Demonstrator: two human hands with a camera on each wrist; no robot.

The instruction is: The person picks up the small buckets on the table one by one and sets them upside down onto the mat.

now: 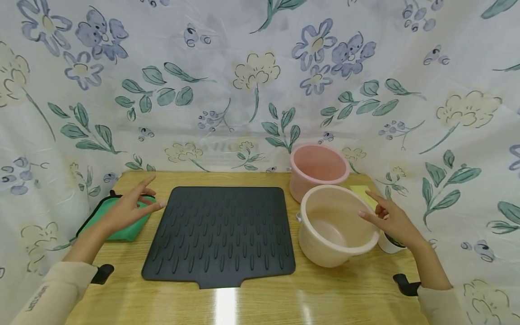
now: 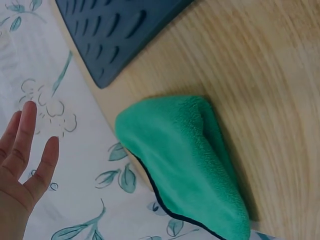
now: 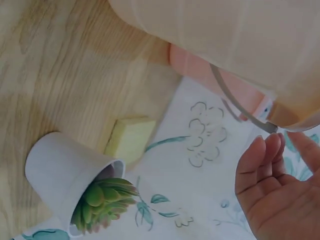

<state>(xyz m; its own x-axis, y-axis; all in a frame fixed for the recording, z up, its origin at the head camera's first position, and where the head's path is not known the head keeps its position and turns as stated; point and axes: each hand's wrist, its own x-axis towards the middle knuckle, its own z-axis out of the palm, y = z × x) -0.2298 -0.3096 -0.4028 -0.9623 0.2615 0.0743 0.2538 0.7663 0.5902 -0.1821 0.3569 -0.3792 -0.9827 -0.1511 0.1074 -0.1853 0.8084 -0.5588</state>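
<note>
The left hand (image 1: pixel 129 208) hovers over a folded green cloth (image 1: pixel 131 229), fingers extended and holding nothing; in the left wrist view the hand (image 2: pixel 21 165) is apart from the cloth (image 2: pixel 175 150). At the right rim of a cream bucket (image 1: pixel 325 243) is the right hand (image 1: pixel 392 221), its fingers loosely bent and holding nothing. In the right wrist view the right hand (image 3: pixel 285 195) is close by the cream bucket's rim and handle (image 3: pixel 232 97); whether it touches them I cannot tell.
A black ridged mat (image 1: pixel 223 234) lies mid-table. Behind the cream bucket stands a pink bucket (image 1: pixel 300 183). A yellow sponge (image 3: pixel 131 137) and a white pot (image 3: pixel 62 167) with a succulent (image 3: pixel 102 202) are at the right. Floral curtain (image 1: pixel 252 90) hangs behind the wooden table (image 1: pixel 264 302).
</note>
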